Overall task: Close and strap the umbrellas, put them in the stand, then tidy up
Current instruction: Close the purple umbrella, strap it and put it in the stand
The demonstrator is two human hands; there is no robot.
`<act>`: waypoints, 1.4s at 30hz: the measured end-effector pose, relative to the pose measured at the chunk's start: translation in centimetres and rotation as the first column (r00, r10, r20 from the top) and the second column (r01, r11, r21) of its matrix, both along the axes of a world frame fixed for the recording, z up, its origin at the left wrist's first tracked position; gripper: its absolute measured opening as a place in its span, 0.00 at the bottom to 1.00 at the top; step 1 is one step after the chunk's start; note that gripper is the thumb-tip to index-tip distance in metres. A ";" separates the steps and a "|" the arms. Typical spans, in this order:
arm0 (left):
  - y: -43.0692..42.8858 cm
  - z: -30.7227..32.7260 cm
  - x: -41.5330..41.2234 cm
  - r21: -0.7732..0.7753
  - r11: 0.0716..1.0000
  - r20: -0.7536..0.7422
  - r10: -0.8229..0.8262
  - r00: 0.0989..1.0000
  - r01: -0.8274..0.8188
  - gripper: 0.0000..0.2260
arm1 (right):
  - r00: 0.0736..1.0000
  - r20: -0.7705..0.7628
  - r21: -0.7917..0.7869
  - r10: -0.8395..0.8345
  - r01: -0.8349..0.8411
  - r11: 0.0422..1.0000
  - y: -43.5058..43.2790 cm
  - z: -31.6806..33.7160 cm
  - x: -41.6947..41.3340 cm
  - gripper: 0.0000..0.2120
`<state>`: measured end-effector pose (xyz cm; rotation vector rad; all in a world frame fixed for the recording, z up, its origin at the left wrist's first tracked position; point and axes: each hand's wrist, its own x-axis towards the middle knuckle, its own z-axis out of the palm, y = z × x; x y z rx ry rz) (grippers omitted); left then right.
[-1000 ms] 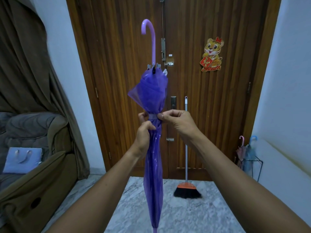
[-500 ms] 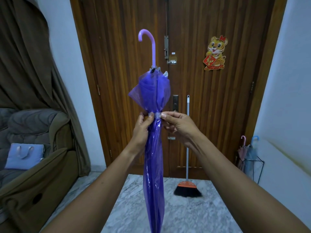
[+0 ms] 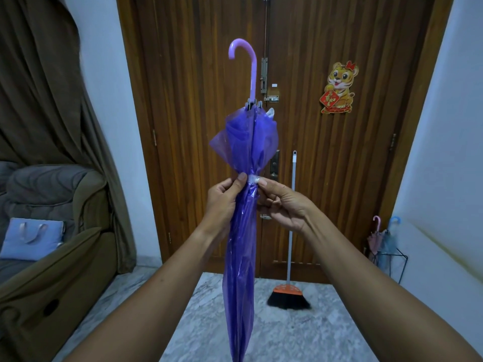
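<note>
A closed purple umbrella (image 3: pixel 241 252) hangs upright in front of me, its curved lilac handle (image 3: pixel 248 64) at the top and its tip below the frame. A pale strap (image 3: pixel 253 178) wraps its gathered canopy. My left hand (image 3: pixel 222 202) grips the canopy just below the strap, thumb touching it. My right hand (image 3: pixel 283 202) pinches the strap's right end with thumb and fingers. At the far right a black wire umbrella stand (image 3: pixel 392 259) holds a pink umbrella (image 3: pixel 373 236) and a blue umbrella (image 3: pixel 389 239).
A wooden double door (image 3: pixel 326 152) faces me. A broom (image 3: pixel 288 291) with an orange head leans against it. A brown sofa (image 3: pixel 52 270) with a light blue bag (image 3: pixel 31 239) stands at the left, under a curtain (image 3: pixel 39 87). Marble floor (image 3: pixel 300 330) lies below.
The umbrella has dropped a little in view. My left hand has loosened from a fist around the canopy to a thumb-and-finger hold, and my right fingers have shifted along the strap.
</note>
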<state>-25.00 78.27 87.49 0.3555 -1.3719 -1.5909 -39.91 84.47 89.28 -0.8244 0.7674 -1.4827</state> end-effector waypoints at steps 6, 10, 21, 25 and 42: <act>-1.2 0.1 1.0 -0.039 0.996 0.051 -0.077 0.996 0.079 0.16 | 1.000 0.019 -0.050 -0.005 0.006 0.999 -0.5 0.1 1.2 0.07; -2.2 0.2 1.7 -0.073 0.991 0.077 -0.109 0.991 0.114 0.18 | 0.996 -0.054 -0.067 -0.065 0.061 0.996 -1.0 0.2 1.9 0.09; -4.7 1.0 -0.3 -0.094 0.966 0.090 -0.234 0.968 0.242 0.21 | 0.923 -0.096 -0.114 -0.374 0.363 0.925 -1.5 1.3 1.8 0.05; -5.8 1.7 -3.2 -0.135 0.968 0.100 -0.198 0.975 0.211 0.15 | 0.865 -0.128 -0.159 -0.485 0.465 0.871 -1.7 2.4 -0.2 0.10; -15.8 -4.4 -32.0 -0.326 0.880 0.523 -0.137 0.841 0.346 0.08 | 0.485 -0.633 -0.276 -0.603 0.586 0.762 -6.8 -5.0 -30.3 0.12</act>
